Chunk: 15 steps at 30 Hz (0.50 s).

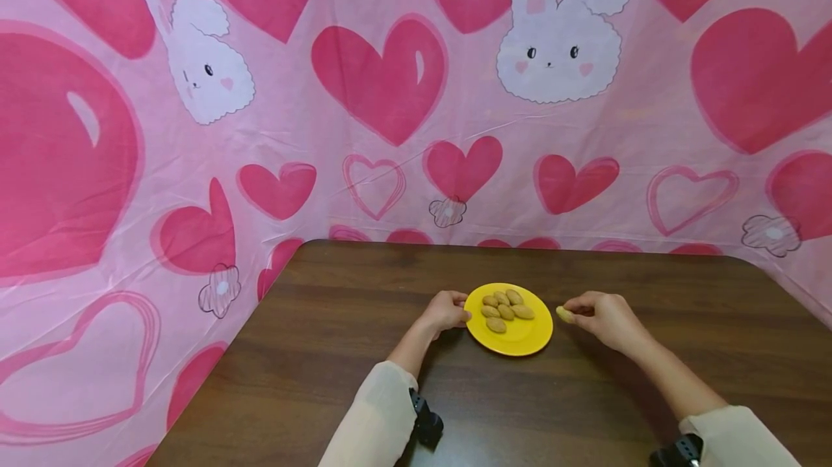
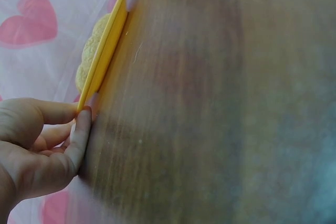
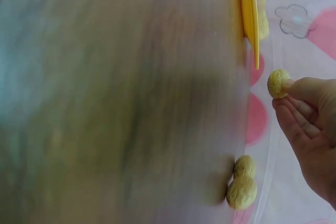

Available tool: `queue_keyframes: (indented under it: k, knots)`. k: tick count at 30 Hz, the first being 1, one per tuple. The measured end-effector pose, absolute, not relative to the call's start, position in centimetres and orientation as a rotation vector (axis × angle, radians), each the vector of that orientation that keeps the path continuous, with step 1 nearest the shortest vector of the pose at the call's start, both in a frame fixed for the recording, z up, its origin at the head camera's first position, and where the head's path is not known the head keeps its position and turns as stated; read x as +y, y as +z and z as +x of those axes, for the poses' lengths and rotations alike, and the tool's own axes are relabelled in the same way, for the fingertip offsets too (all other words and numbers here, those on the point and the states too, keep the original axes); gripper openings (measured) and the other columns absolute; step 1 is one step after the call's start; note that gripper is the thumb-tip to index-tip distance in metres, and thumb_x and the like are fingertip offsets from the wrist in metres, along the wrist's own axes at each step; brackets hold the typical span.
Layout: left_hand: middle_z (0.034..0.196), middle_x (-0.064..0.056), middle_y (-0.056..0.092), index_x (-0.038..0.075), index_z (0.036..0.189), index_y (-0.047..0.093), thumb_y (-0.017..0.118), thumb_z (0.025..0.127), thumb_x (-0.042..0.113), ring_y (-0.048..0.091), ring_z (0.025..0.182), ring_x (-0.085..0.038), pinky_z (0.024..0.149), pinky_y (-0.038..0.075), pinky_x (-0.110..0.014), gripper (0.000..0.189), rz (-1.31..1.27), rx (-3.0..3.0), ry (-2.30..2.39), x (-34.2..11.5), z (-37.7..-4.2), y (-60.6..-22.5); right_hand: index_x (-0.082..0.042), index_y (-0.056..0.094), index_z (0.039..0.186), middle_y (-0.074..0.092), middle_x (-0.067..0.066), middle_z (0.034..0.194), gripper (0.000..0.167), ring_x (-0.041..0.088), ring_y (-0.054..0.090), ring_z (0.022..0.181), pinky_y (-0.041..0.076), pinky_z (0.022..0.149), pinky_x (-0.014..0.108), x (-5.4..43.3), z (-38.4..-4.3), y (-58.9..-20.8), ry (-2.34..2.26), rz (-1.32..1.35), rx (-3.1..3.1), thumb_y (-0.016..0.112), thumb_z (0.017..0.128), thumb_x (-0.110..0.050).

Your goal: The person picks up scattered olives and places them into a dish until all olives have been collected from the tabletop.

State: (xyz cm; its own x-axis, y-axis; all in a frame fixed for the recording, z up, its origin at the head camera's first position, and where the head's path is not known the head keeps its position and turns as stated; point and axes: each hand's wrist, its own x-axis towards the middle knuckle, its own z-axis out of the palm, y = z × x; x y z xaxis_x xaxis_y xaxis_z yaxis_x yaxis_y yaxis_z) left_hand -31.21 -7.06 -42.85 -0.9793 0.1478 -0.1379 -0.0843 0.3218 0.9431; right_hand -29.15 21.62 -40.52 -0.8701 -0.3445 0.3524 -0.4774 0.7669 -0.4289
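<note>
On the brown wooden table lies a round yellow plate (image 1: 520,346) with several tan unshelled peanuts (image 1: 506,311) on it. My left hand (image 1: 446,310) grips the plate's left rim; in the left wrist view its fingers (image 2: 58,113) pinch that rim from above and below. To the right of the plate, my right hand (image 1: 609,320) pinches one peanut (image 1: 565,315) between thumb and fingertips, just beyond the rim. The right wrist view shows the pinched peanut (image 3: 278,83) raised above the tabletop. Lower in that view, a two-lobed peanut (image 3: 242,183) lies on the table.
The wooden table (image 1: 364,294) runs back to a pink cloth backdrop (image 1: 468,120) printed with hearts and rabbits. Small black cameras sit at the left wrist (image 1: 426,420) and right wrist (image 1: 679,451), beside the cream sleeves.
</note>
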Motion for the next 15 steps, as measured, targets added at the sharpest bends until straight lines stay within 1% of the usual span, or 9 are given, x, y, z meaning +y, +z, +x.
queue_keyframes:
  k: [7, 15]
  knots:
    - [0.098, -0.012, 0.06, -0.01, 0.122, 0.052, 0.059, 0.083, -0.01, 0.062, 0.085, -0.02, 0.07, 0.055, -0.031, 0.04, 0.066, 2.393, 1.714, -7.0, -31.2, -42.9, -0.006, 0.073, 0.087, 0.066, 0.0, 0.081, 0.011, 0.015, 0.058, 0.071, 0.054, 0.064, 0.032, 20.6, -29.5, -40.7, 0.749, 0.733, -2.716, 0.074, 0.076, -0.007]
    - [0.097, -0.012, 0.059, -0.011, 0.123, 0.051, 0.059, 0.083, -0.011, 0.062, 0.085, -0.02, 0.07, 0.055, -0.031, 0.04, 0.068, 2.385, 1.719, -7.1, -31.1, -42.7, -0.005, 0.073, 0.088, 0.066, 0.0, 0.081, 0.012, 0.013, 0.057, 0.07, 0.054, 0.064, 0.029, 19.4, -29.5, -40.6, 0.79, 0.784, -2.75, 0.073, 0.077, -0.011]
